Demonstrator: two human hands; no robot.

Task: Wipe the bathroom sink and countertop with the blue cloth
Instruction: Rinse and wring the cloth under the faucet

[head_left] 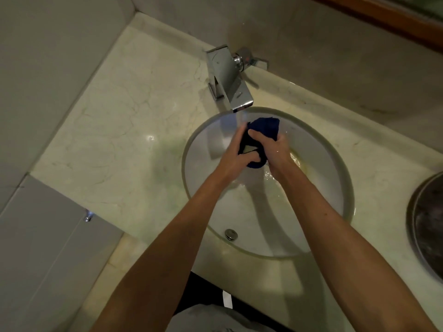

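Observation:
Over the round white sink, both my hands grip the dark blue cloth, bunched up under the chrome faucet. A stream of water falls from the spout onto the cloth. My left hand curls round the cloth's lower left part. Its right side is held by my right hand, with the top of the cloth sticking out above the fingers. The cream marble countertop surrounds the sink. Water pools in the basin below my hands.
A chrome overflow cap sits on the basin's near wall. A dark round metal object lies at the right edge of the counter. A tiled wall corner rises at the left, and a wooden mirror frame runs along the top right.

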